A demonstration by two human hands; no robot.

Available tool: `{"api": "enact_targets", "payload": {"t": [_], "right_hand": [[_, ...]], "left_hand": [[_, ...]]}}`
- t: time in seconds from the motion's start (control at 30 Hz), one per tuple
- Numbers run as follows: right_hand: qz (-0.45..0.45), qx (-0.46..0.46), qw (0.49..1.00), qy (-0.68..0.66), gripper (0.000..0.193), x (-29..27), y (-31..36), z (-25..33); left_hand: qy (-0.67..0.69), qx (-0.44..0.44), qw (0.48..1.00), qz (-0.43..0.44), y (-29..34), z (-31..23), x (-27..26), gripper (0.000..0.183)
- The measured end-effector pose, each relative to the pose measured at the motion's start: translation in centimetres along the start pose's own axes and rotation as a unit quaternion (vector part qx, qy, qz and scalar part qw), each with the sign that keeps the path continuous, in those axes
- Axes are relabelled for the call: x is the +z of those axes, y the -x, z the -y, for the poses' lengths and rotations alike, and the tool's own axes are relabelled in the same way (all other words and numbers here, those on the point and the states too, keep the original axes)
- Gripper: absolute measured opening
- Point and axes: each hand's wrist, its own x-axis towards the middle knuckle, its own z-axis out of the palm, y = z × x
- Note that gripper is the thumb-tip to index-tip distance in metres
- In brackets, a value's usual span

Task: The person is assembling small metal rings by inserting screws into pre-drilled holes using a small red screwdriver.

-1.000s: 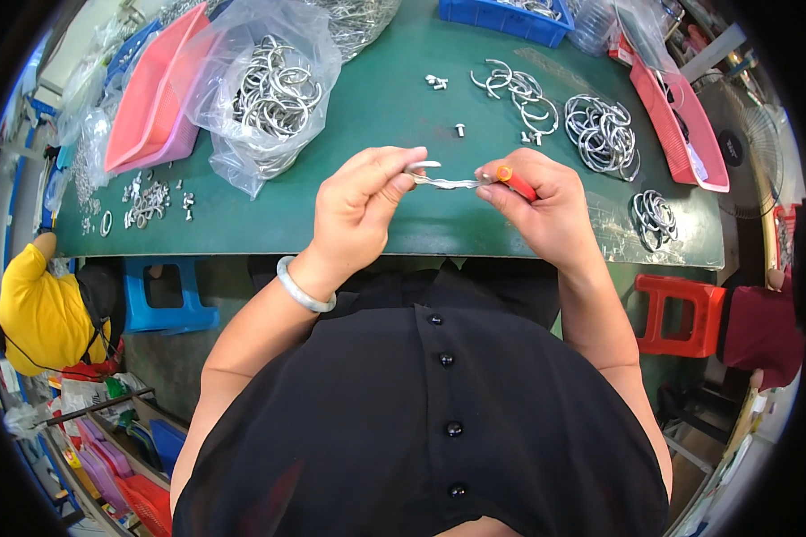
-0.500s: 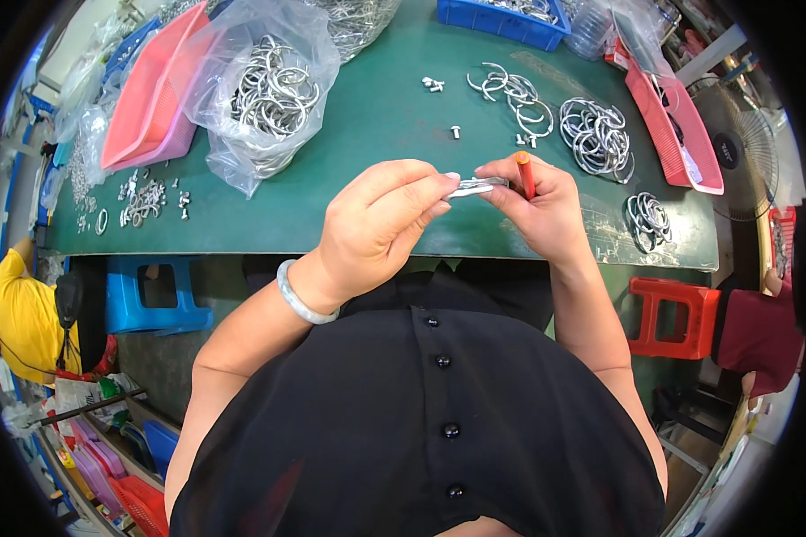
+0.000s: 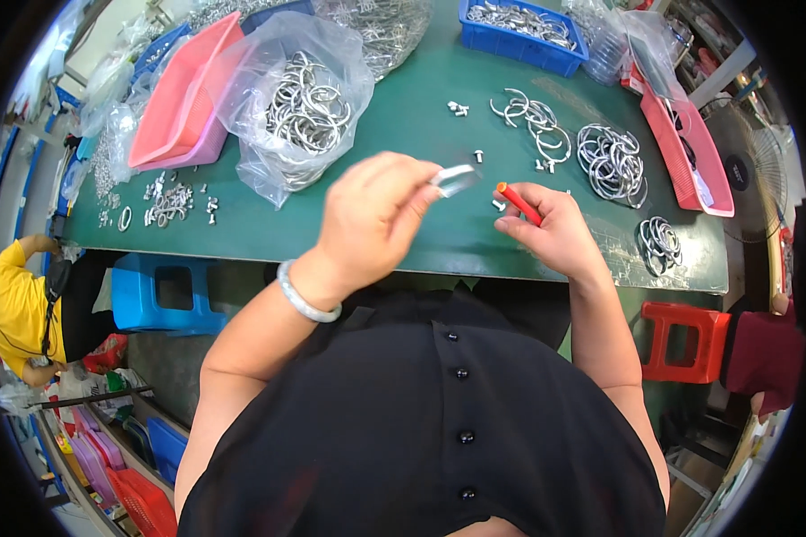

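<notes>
My left hand (image 3: 372, 215) pinches a shiny silver bangle (image 3: 457, 180), slightly blurred, between thumb and fingers. A pale bracelet circles my left wrist. My right hand (image 3: 555, 228) is curled round a red pencil-like stick (image 3: 518, 203) that slants up to the left, with its orange end showing. A small silver piece (image 3: 499, 206) shows at the right fingertips; whether they hold it or it lies on the table, I cannot tell. Beyond my hands, open-ended silver bangles (image 3: 533, 123) form a loose chain on the green table (image 3: 412, 125), near several small silver bits (image 3: 458, 108).
Piles of silver bangles (image 3: 611, 166) lie at right, a smaller pile (image 3: 659, 244) nearer the edge. At left are a clear bag (image 3: 251, 161) of bangles, pink baskets (image 3: 177, 98) and scattered silver bits (image 3: 168, 202). A blue bin (image 3: 521, 43) stands at back; stools and people flank the table.
My hands have parted. The bangle, earlier touched by both hands, is now held up by the left alone. The red stick has tipped leftward, and the whole view has shifted slightly.
</notes>
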Motion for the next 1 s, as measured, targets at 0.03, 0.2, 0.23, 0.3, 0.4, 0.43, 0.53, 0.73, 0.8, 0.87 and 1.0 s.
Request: {"api": "enact_targets", "payload": {"t": [0.03, 0.2, 0.23, 0.3, 0.4, 0.43, 0.53, 0.73, 0.8, 0.87, 1.0], "right_hand": [[0.005, 0.026, 1.000, 0.014, 0.026, -0.3, 0.0, -0.2], [-0.054, -0.003, 0.996, 0.074, 0.018, -2.1, -1.3, -2.1], [-0.075, 0.006, 0.997, 0.035, 0.019, -2.6, -1.9, -3.3], [-0.082, 0.051, 0.988, 0.121, 0.022, -4.1, -3.7, -1.9], [-0.124, 0.042, 0.967, 0.217, 0.023, -6.3, -7.1, -2.7], [-0.129, 0.044, 0.948, 0.287, 0.022, -6.9, -8.6, -3.0], [-0.134, 0.062, 0.928, 0.343, 0.022, -8.3, -12.5, -3.5], [-0.097, 0.144, 0.891, 0.418, 0.023, -9.0, -18.4, -6.0], [-0.059, 0.144, 0.895, 0.418, 0.026, -7.6, -19.3, -5.1], [-0.046, 0.146, 0.891, 0.426, 0.027, -7.7, -19.6, -5.3], [-0.060, 0.140, 0.892, 0.425, 0.023, -8.4, -19.8, -5.7]], "left_hand": [[-0.014, 0.000, 1.000, -0.024, -0.5, 0.3, -0.8, 0.012], [-0.197, 0.039, 0.962, -0.184, -2.5, 4.2, -5.3, 0.010], [-0.225, 0.028, 0.954, -0.195, -2.8, 5.2, -6.0, 0.010], [-0.287, -0.042, 0.944, -0.156, -2.8, 7.0, -7.6, 0.013], [-0.406, -0.075, 0.905, -0.100, -2.3, 8.5, -8.0, 0.017], [-0.405, -0.072, 0.906, -0.103, -2.3, 8.4, -7.8, 0.017], [-0.315, -0.065, 0.943, -0.089, -1.5, 6.4, -6.3, 0.020], [-0.230, -0.035, 0.971, -0.063, 0.4, 2.0, -3.8, 0.021], [-0.207, -0.056, 0.975, -0.054, 1.6, 1.2, -4.0, 0.021], [-0.190, -0.057, 0.978, -0.059, 2.5, 0.9, -4.0, 0.020], [-0.173, -0.044, 0.981, -0.075, 3.0, 0.5, -4.1, 0.019]]}}
